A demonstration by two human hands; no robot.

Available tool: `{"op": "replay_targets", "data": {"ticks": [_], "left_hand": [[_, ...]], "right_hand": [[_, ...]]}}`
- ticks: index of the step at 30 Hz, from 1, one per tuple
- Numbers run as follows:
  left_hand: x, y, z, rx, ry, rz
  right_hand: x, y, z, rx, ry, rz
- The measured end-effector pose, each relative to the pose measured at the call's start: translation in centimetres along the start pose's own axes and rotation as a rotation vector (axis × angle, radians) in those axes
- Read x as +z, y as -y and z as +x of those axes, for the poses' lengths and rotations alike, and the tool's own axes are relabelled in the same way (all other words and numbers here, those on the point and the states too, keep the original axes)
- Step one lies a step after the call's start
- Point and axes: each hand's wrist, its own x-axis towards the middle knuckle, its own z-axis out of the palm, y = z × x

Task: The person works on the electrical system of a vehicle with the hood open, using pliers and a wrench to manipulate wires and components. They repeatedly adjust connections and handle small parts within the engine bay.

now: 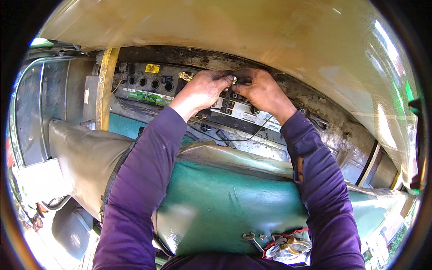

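My left hand (201, 90) and my right hand (266, 92) meet over a row of batteries, both with closed fingers. Between their fingertips shows a small shiny metal piece (234, 79), too covered to tell its kind. A dark strip (226, 102) hangs just below them, over the white-labelled battery (252, 116). Left of my left hand, a brass-coloured terminal clamp (185, 76) sits by the black battery (148, 85), whose top has several round dark holes. My fingers hide the spot behind them.
A large tan panel (234, 27) arches over the compartment, with a yellow post (106, 85) at its left. A thin black cable (258, 132) loops in front of the batteries. On the green padded surface (234, 202) lie a wrench (254, 242) and crumpled gloves or cloth (290, 247).
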Motion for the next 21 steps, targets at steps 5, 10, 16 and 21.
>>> {"op": "replay_targets", "data": {"ticks": [5, 10, 16, 21], "left_hand": [[-0.3, 0.1, 0.2, -0.148, 0.032, -0.138], [-0.4, 0.6, 0.6, -0.149, -0.038, -0.178], [-0.2, 0.5, 0.4, -0.138, -0.049, -0.123], [-0.2, 0.2, 0.3, -0.113, -0.066, -0.118]], "right_hand": [[2.2, -1.0, 0.5, -0.006, -0.171, 0.085], [1.1, 0.9, 0.1, 0.142, -0.239, -0.182], [0.2, 2.7, -0.3, 0.390, -0.011, 0.053], [1.5, 1.3, -0.3, 0.259, -0.140, 0.038]]}}
